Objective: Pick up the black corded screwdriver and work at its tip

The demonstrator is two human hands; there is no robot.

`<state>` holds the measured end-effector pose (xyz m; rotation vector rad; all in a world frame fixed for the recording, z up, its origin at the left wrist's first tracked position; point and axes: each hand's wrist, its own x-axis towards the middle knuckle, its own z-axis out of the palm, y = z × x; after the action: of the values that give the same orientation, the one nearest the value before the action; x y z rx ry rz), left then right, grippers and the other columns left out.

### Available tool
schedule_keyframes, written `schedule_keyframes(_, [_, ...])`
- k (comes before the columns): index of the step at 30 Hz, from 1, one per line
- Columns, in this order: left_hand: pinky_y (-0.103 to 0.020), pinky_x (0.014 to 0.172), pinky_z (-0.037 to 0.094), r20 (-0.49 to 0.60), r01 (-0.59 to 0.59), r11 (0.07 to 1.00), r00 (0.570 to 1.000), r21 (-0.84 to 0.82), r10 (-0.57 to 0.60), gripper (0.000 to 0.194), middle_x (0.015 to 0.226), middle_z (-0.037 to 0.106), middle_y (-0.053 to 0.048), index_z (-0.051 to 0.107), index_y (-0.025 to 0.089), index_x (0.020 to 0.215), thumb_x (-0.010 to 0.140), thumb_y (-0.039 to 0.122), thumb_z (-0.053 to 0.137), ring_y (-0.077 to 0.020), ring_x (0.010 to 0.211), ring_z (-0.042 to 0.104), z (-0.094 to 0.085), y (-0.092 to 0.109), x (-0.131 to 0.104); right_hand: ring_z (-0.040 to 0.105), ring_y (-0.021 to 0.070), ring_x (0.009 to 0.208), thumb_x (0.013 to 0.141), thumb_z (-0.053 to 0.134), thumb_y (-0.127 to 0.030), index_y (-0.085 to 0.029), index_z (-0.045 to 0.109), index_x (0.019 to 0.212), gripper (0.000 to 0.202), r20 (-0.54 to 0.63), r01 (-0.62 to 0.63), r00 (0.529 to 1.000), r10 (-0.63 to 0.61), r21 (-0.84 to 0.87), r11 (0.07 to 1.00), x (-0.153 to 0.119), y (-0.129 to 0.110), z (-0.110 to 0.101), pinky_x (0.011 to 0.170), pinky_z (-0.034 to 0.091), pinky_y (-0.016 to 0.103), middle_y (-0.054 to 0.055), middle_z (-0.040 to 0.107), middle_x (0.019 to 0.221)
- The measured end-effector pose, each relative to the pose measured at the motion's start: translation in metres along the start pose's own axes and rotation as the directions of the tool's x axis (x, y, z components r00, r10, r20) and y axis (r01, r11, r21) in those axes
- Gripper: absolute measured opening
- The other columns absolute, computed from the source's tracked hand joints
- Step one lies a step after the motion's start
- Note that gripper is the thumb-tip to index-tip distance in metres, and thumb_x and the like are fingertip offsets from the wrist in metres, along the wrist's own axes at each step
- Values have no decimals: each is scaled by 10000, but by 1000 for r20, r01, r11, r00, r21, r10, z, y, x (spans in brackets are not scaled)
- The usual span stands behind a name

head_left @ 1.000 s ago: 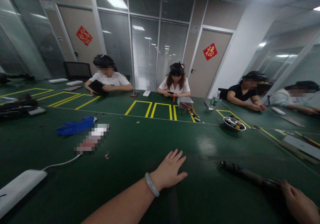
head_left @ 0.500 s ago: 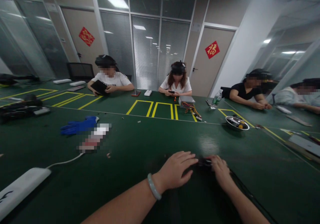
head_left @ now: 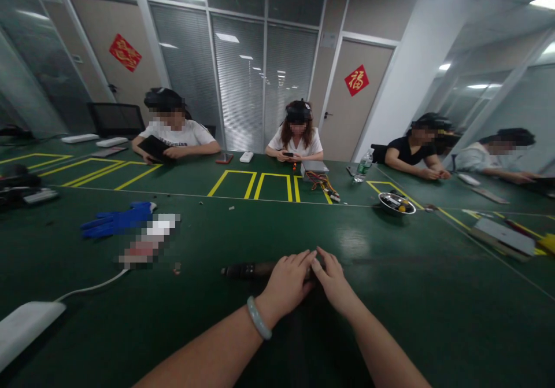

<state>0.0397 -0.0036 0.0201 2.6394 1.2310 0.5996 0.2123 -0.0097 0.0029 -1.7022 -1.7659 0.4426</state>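
Note:
A dark, elongated tool that looks like an electric screwdriver (head_left: 245,270) lies sideways on the green table, its narrow tip toward the left. My left hand (head_left: 291,278), with a pale bangle at the wrist, is curled over its middle. Against the left fingertips, my right hand (head_left: 333,278) closes over the tool's right end. Both hands hide that end, so the exact grip is partly covered.
To the left are a blue glove (head_left: 117,220), a blurred-out device with a white cable, and a white power bank (head_left: 30,330). A metal bowl (head_left: 396,204), a bottle (head_left: 363,165) and a wired box (head_left: 314,171) stand farther back. Several people sit across the table.
The dark tool, blurred at my right hand before, now lies crosswise in front of me. My right hand has moved left to meet the left, which has closed over the tool. The view has shifted right.

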Motion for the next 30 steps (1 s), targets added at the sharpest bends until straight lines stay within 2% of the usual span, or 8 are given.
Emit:
schedule_keyframes(3, [-383,981,392,-2,4,1000,1000,1,-4,545,1321,548,-35,375,292,1404,903,327,585,-224,1186,508,-2,-1,1,556,271,1102,858,534,-487,-243,604,1151,388,-11,-6,1000,4,-230,973,-20,0,-42,950,427,434,88,587,1185])
schedule_keyframes(6, [-375,947,407,3,-1,1000,1000,-9,1,441,1239,579,-27,465,290,1331,908,329,584,-223,1135,527,-4,-1,2,621,256,885,805,612,-391,-243,649,949,210,96,-88,985,145,-440,894,-41,7,-61,784,470,403,64,628,989])
schedule_keyframes(9, [-368,930,409,-3,-3,1000,1000,-19,3,376,1202,585,-25,506,283,1282,914,317,570,-218,1099,531,-6,0,2,627,259,851,786,634,-294,-227,636,945,173,89,-131,973,214,-551,824,-54,13,-56,732,468,385,75,629,951])
schedule_keyframes(12, [-360,910,410,14,-2,1000,1000,-9,2,327,1160,592,-30,537,279,1240,916,319,553,-217,1068,537,-10,1,3,622,255,870,827,572,-229,-223,632,932,121,50,-108,984,172,-601,792,-55,17,-47,716,463,362,91,623,958])
schedule_keyframes(16, [-358,899,416,53,10,1000,999,12,-11,288,1115,595,-35,574,272,1189,907,324,542,-218,1039,550,-17,0,3,606,255,877,872,489,-201,-216,642,875,153,17,-84,992,123,-632,770,-44,26,-47,722,451,358,100,610,941])
schedule_keyframes(23, [-376,917,419,14,12,999,1000,30,-13,327,1190,572,-49,565,277,1225,909,231,497,-225,1084,540,-15,0,-1,591,232,886,905,414,-160,-216,582,893,178,-21,15,999,-30,-528,849,-31,24,-40,814,430,363,83,617,948])
schedule_keyframes(27, [-412,995,376,-6,-49,998,999,38,50,435,1338,517,-42,527,302,1285,876,156,503,-237,1208,477,-8,1,-1,608,224,882,903,435,-164,-213,571,917,145,43,36,999,-18,-451,892,-27,12,-31,809,423,347,61,650,929])
schedule_keyframes(30, [-417,1006,369,-5,-66,997,998,40,66,434,1337,522,-42,527,292,1279,869,149,504,-238,1208,476,-6,2,0,626,217,873,888,456,-165,-219,590,930,151,89,42,996,-7,-402,915,-20,5,-27,790,427,337,49,673,936])
